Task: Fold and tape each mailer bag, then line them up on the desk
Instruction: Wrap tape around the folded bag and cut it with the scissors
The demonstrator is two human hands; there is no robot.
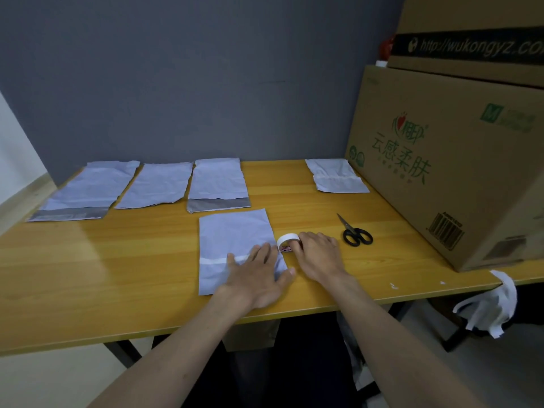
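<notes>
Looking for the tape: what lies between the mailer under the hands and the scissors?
In the head view, the white tape roll, held by the right hand.

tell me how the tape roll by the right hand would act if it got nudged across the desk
The tape roll looks small and light, so it would probably slide easily on the smooth desk. It seems tilted up on its edge against the right hand, so a nudge may set it rolling or tip it flat.
</notes>
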